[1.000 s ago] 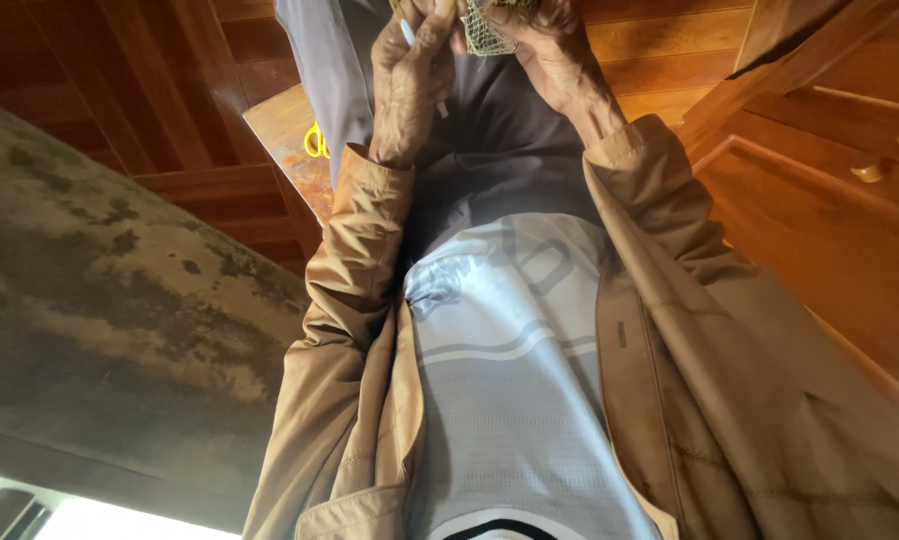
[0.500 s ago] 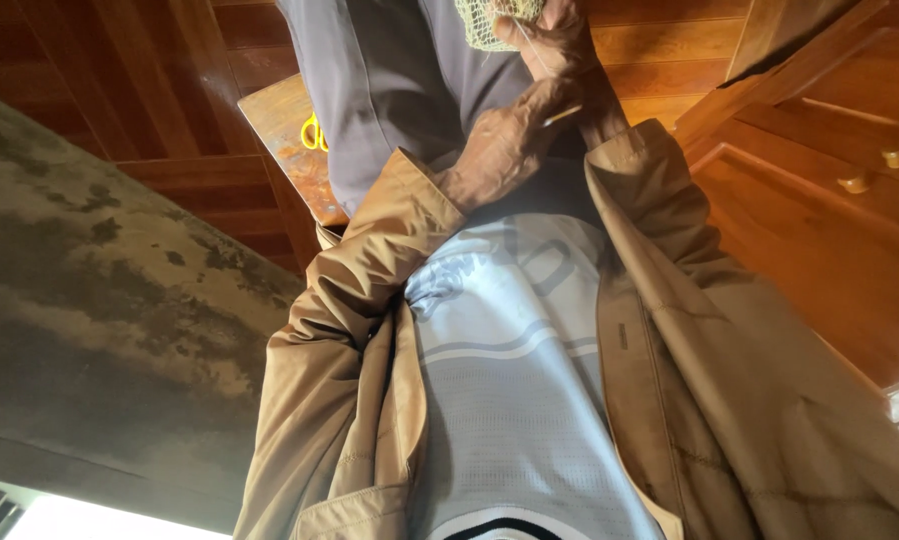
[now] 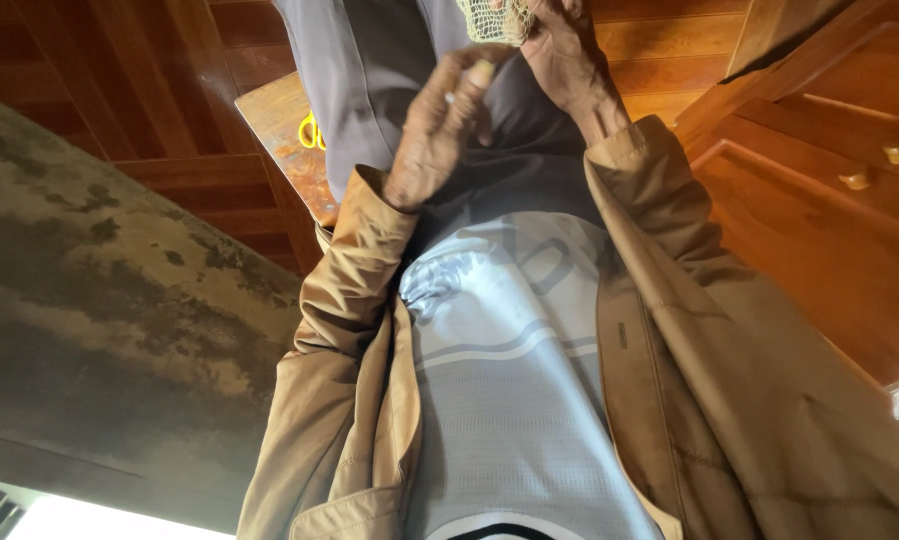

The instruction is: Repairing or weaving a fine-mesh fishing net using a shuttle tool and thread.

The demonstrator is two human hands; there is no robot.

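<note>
I look down my own front: a tan jacket (image 3: 729,380) hangs open over a pale grey shirt (image 3: 514,390) and grey trousers (image 3: 369,60). My right hand (image 3: 564,55) is at the top edge, shut on a pale netted piece of mesh (image 3: 487,20) that is cut off by the frame. My left hand (image 3: 434,135) hangs just below and left of it, in front of the trousers. Its fingers are curled and blurred, and whether they pinch anything is unclear. The two hands are apart.
A worn wooden board (image 3: 279,125) with yellow scissor handles (image 3: 310,131) on it lies left of my legs. A stained concrete surface (image 3: 99,300) fills the left. On the right stands a wooden cabinet (image 3: 819,230) with round knobs (image 3: 898,152), on a plank floor.
My left hand has come off the mesh and dropped down toward my body. The right hand has stayed up on the mesh, which has slid further out of the top edge.
</note>
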